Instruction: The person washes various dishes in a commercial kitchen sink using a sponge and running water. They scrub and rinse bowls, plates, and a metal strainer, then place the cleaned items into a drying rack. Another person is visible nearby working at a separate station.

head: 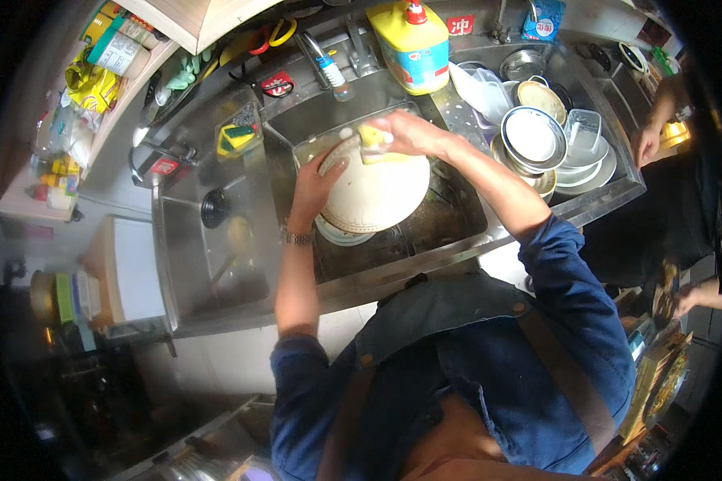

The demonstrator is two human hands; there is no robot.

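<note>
A large cream-coloured plate (pixel 376 195) is held tilted over the middle basin of a stainless steel sink (pixel 457 243). My left hand (pixel 319 186) grips its left edge, thumb on the plate's face. My right hand (pixel 406 135) holds a yellow sponge (pixel 376 144) against the plate's upper part, where some white foam shows. Under the plate, a smaller light dish (pixel 343 234) shows in part. Behind the plate lies a tray-like container (pixel 322 141), mostly hidden.
Stacked bowls (pixel 532 139), plates and clear plastic containers (pixel 582 129) fill the right side. A yellow detergent jug (pixel 410 51) stands behind the sink beside a faucet (pixel 316 54). More sponges (pixel 237 137) lie at the back left. Another person's hand (pixel 647 144) is at the far right.
</note>
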